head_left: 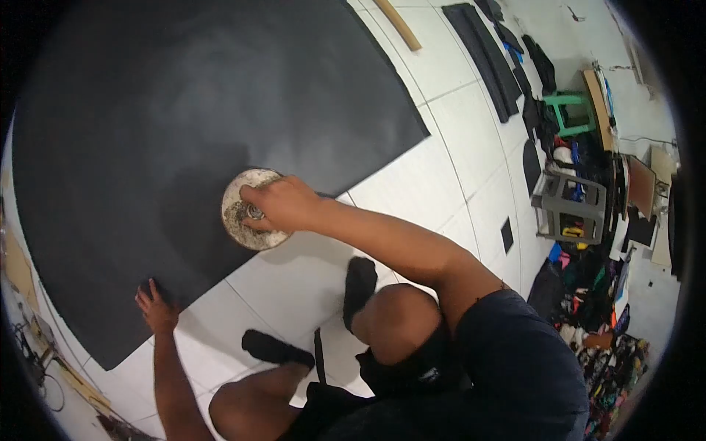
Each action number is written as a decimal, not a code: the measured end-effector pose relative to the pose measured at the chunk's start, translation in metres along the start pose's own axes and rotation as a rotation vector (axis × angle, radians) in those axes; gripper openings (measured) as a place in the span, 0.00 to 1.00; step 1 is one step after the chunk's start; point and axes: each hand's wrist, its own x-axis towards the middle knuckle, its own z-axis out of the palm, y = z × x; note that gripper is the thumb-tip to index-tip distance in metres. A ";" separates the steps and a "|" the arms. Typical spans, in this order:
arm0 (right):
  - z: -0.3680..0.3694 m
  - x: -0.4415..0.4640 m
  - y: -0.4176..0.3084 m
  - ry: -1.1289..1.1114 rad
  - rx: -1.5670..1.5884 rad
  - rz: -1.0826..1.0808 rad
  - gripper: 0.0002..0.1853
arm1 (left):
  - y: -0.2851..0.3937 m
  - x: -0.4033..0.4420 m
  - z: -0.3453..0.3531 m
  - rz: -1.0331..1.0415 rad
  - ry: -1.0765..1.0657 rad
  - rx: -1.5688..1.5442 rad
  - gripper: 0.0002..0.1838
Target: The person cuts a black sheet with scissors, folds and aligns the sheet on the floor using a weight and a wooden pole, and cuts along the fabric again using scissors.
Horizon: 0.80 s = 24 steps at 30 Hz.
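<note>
A large black sheet (pixel 316 95) lies spread on the white tiled floor. My right hand (pixel 283 204) grips the centre of a round, worn, whitish disc-shaped object (pixel 239 198) over the sheet's near edge; its fingers curl round a small knob. Whether the disc touches the sheet I cannot tell. Farther left, my left hand (pixel 157 309) rests on the sheet near its lower edge, fingers apart and holding nothing.
Black rolled or folded material (pixel 482 62) and a tan tube (pixel 398 24) lie beyond the sheet. At the right stand a green stool (pixel 570 112) and a grey stool (pixel 572 206), beside piled scraps (pixel 607 367). My knees and dark-socked feet are close to the sheet's near edge.
</note>
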 end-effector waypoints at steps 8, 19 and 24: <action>-0.101 -0.082 -0.041 -0.171 0.417 0.496 0.23 | 0.309 -0.163 -0.231 0.320 -0.457 -1.384 0.09; -0.284 -0.558 -0.188 0.061 0.722 1.554 0.19 | 0.417 -0.427 -0.744 1.168 -1.419 -2.078 0.20; -0.316 -0.643 -0.193 0.274 0.907 1.882 0.15 | 0.542 -0.476 -0.786 1.604 -1.283 -2.221 0.31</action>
